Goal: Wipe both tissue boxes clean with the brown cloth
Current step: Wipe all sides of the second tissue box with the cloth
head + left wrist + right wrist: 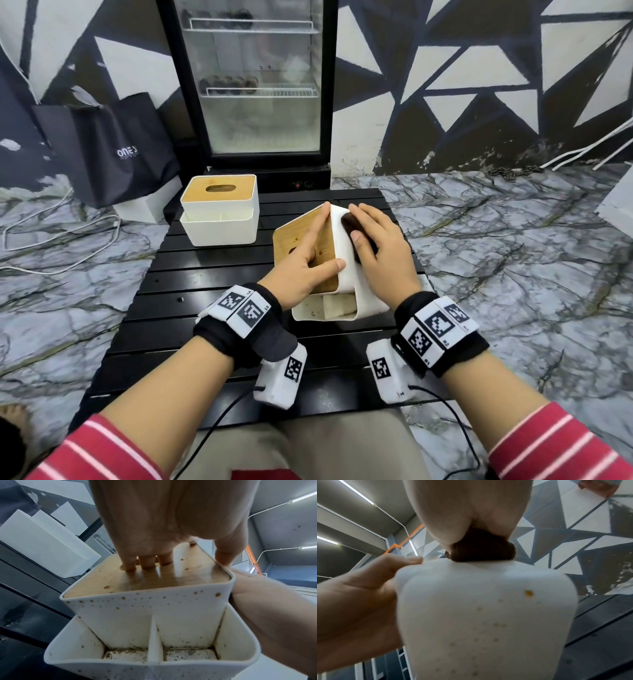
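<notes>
A stained white tissue box (346,274) with a wooden lid (323,248) is tipped onto its side on the black slatted table (178,301). My left hand (306,262) grips it, with fingers hooked into the lid slot (147,563) and the thumb on the lid's edge. My right hand (380,246) holds the bunched brown cloth (351,222) against the upturned white side. Orange-brown specks dot the box walls (145,615) and the side below the cloth (481,550). The second tissue box (219,209) stands upright at the table's far left.
A glass-door fridge (257,85) stands behind the table, with a black bag (113,150) to its left. White cables (51,240) lie on the marble floor at the left. Wrist camera units and their cords hang over the table's near edge.
</notes>
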